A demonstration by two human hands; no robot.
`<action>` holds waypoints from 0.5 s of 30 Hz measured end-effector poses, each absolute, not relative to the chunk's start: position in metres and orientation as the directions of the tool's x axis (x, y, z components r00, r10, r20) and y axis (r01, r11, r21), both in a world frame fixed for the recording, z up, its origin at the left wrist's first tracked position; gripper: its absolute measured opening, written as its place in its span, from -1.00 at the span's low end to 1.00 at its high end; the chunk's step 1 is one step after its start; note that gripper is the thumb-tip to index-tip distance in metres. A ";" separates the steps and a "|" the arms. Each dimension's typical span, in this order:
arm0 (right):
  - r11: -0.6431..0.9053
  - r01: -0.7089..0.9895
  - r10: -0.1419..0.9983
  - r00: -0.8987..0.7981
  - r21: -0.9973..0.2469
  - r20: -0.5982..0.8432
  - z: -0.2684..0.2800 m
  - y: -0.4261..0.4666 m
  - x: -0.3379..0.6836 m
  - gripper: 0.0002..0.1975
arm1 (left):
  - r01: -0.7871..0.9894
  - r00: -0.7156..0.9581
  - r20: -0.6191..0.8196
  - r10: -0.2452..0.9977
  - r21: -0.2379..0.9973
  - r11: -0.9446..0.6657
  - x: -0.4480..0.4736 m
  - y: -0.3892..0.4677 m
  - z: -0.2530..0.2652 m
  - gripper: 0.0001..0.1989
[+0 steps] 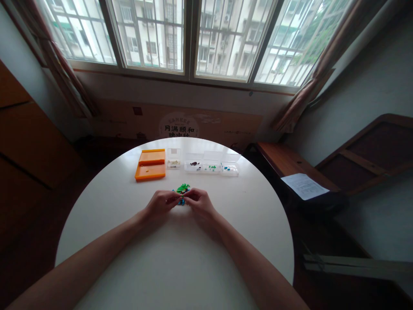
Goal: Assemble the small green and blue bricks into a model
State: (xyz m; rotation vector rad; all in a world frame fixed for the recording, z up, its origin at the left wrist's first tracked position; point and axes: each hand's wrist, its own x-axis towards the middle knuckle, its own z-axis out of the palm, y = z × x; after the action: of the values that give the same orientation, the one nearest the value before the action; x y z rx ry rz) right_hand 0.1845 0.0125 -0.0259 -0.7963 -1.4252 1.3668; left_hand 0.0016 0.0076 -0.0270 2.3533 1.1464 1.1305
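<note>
My left hand (164, 201) and my right hand (200, 201) meet over the white round table (180, 267), fingertips pinched together. Between them is a small green plastic piece (183, 196), too small to make out in detail. Right behind and under the fingertips lies a small pile of loose plastic pieces (183, 188), bright green on top, with blue and dark ones lower down. The fingers partly cover this pile.
Behind the hands, an orange open case (150, 175) lies at the left. Beside it stand open clear boxes: one with pale pieces (174, 165), one with dark and green pieces (195, 168), one with blue pieces (229, 169). A paper sheet (305, 186) rests at the right, off the table.
</note>
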 end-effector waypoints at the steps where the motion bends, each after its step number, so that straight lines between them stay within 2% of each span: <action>1: 0.146 -0.171 0.928 -0.317 -0.974 0.195 -0.025 0.012 0.185 -0.81 | 0.536 0.379 0.522 0.764 0.549 -0.642 0.002 0.007 -0.026 -0.79; 10: 0.131 -0.211 0.923 -0.332 -0.969 0.197 -0.023 0.012 0.183 -0.75 | 0.523 0.391 0.548 0.739 0.528 -0.669 0.000 0.007 -0.024 -0.81; 15: 0.130 -0.198 0.923 -0.333 -0.972 0.191 -0.024 0.011 0.181 -0.78 | 0.534 0.379 0.556 0.740 0.522 -0.666 -0.001 0.007 -0.026 -0.79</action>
State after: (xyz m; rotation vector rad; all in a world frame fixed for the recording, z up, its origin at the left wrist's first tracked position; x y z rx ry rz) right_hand 0.1810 0.0111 -0.0240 -0.7682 -1.4011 1.4107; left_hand -0.0008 0.0069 -0.0263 2.3852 1.1281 1.1622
